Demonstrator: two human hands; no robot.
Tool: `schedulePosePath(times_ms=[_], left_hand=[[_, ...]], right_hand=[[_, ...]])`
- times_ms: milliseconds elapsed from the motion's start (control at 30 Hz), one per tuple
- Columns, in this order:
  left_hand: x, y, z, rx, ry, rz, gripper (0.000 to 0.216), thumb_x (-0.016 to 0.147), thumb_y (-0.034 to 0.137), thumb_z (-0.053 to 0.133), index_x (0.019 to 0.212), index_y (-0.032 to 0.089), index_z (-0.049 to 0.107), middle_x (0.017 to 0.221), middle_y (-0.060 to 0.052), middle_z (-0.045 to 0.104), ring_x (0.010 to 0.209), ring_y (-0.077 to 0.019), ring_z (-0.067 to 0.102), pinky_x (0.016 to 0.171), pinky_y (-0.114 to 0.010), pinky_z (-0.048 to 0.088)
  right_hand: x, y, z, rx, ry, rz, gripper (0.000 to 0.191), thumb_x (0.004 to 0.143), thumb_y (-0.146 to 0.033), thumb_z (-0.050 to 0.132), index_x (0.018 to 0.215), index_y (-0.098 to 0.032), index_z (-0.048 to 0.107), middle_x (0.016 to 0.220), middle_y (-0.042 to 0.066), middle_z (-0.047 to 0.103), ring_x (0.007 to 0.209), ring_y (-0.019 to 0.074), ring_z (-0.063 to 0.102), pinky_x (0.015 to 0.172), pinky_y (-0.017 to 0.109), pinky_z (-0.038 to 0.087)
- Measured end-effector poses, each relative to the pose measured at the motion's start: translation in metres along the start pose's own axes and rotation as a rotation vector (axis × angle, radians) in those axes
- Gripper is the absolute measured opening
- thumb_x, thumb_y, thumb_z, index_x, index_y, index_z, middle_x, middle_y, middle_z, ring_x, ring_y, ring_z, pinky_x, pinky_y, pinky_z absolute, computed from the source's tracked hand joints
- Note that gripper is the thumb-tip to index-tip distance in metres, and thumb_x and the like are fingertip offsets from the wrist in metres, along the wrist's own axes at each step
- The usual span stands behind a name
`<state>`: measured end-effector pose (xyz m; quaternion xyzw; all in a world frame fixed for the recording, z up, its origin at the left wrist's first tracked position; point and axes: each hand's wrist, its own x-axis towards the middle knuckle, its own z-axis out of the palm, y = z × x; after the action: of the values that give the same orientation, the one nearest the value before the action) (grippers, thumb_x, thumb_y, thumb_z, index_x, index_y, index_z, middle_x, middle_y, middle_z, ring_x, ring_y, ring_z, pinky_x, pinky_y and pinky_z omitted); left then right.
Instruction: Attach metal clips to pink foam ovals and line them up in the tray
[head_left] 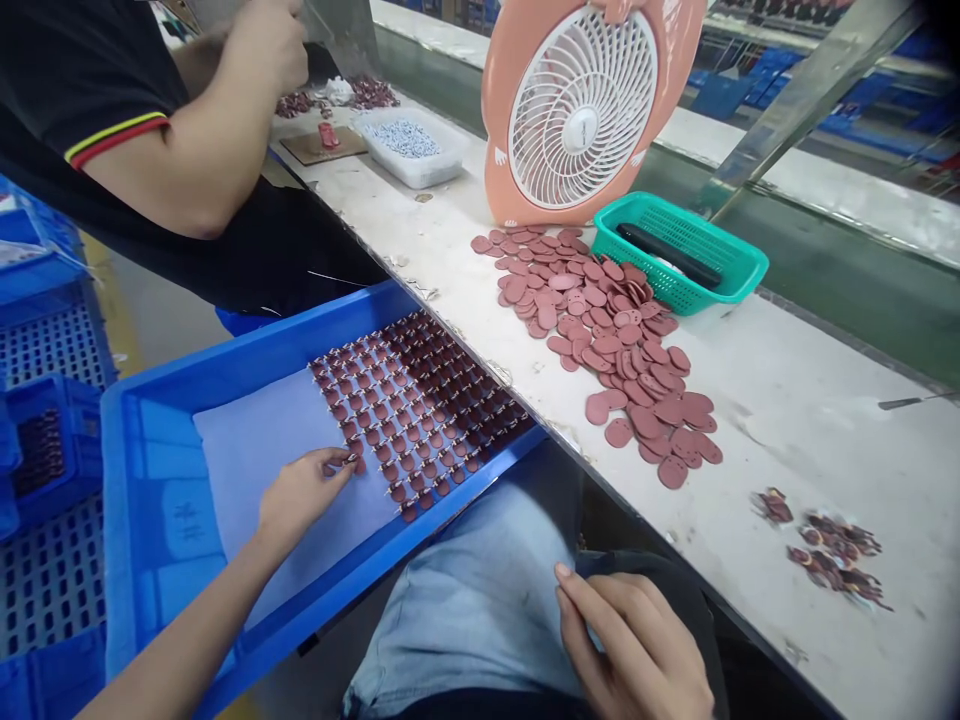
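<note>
In the blue tray: brown disc pieces sit in rows on a blue sheet, likely so they don't tangle.
Left hand: finger and thumb pinch one disc beside the rows, maybe so it lies straight.
Right hand: over the jeans; I can't tell if its fingertips touch.
White table: brown ovals heaped, perhaps for easy reach.

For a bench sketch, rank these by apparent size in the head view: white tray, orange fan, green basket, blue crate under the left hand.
1. Blue crate
2. Orange fan, cut off at the top edge
3. Green basket
4. White tray; it stands farther off, so its true size against the basket is unsure.
</note>
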<state>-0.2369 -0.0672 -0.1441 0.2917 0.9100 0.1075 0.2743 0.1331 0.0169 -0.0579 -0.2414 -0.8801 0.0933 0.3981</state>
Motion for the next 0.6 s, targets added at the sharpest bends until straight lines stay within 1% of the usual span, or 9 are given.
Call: schedulePosePath(times_ms=[67, 200, 400, 500, 533, 600], left_hand=[[0.006, 0.0, 0.006, 0.071, -0.035, 0.015, 0.031, 0.093, 0.039, 0.062, 0.116, 0.018, 0.065, 0.117, -0.009, 0.068, 0.102, -0.0259, 0.066, 0.088, -0.049, 0.055], [0.013, -0.001, 0.012, 0.142, -0.059, 0.046, 0.033, 0.093, 0.038, 0.062, 0.12, 0.018, 0.063, 0.121, -0.009, 0.067, 0.103, -0.0264, 0.066, 0.087, -0.049, 0.056], [0.02, -0.004, 0.015, 0.165, -0.068, 0.054, 0.035, 0.094, 0.039, 0.062, 0.122, 0.019, 0.063, 0.121, -0.01, 0.067, 0.103, -0.0265, 0.066, 0.087, -0.049, 0.056], [0.024, -0.005, 0.016, 0.155, -0.066, 0.058, 0.037, 0.094, 0.042, 0.06, 0.122, 0.018, 0.063, 0.119, -0.009, 0.068, 0.102, -0.0259, 0.067, 0.088, -0.049, 0.055], [0.025, -0.006, 0.016, 0.147, -0.059, 0.066, 0.038, 0.094, 0.045, 0.06, 0.121, 0.019, 0.064, 0.117, -0.01, 0.07, 0.102, -0.0268, 0.067, 0.088, -0.05, 0.055], [0.026, -0.008, 0.013, 0.122, -0.034, 0.096, 0.042, 0.09, 0.052, 0.06, 0.116, 0.02, 0.069, 0.11, -0.011, 0.075, 0.1, -0.0321, 0.069, 0.085, -0.052, 0.055]], right_hand=[[0.0, 0.0, -0.001, 0.0, 0.008, 0.01, 0.019, 0.081, 0.005, 0.07, 0.098, -0.004, 0.07, 0.068, 0.008, 0.062, 0.064, 0.0145, 0.054, 0.053, 0.028, 0.049], [-0.002, 0.001, -0.005, -0.014, 0.011, 0.03, 0.021, 0.082, 0.006, 0.069, 0.1, -0.004, 0.07, 0.069, 0.008, 0.063, 0.063, 0.0142, 0.054, 0.053, 0.028, 0.05], [-0.005, 0.005, -0.008, -0.03, 0.002, 0.035, 0.02, 0.082, 0.005, 0.068, 0.1, -0.004, 0.069, 0.07, 0.008, 0.063, 0.063, 0.015, 0.055, 0.053, 0.029, 0.05], [-0.005, 0.009, -0.013, -0.037, -0.013, 0.018, 0.023, 0.081, 0.005, 0.068, 0.102, -0.004, 0.069, 0.072, 0.009, 0.064, 0.066, 0.0157, 0.056, 0.055, 0.029, 0.051], [-0.004, 0.011, -0.017, -0.045, -0.02, 0.011, 0.024, 0.081, 0.005, 0.068, 0.104, -0.004, 0.069, 0.074, 0.009, 0.064, 0.068, 0.0159, 0.057, 0.056, 0.029, 0.051], [-0.001, 0.018, -0.031, -0.078, -0.029, 0.003, 0.028, 0.082, 0.005, 0.068, 0.108, -0.004, 0.068, 0.078, 0.009, 0.065, 0.071, 0.016, 0.059, 0.061, 0.029, 0.052]])
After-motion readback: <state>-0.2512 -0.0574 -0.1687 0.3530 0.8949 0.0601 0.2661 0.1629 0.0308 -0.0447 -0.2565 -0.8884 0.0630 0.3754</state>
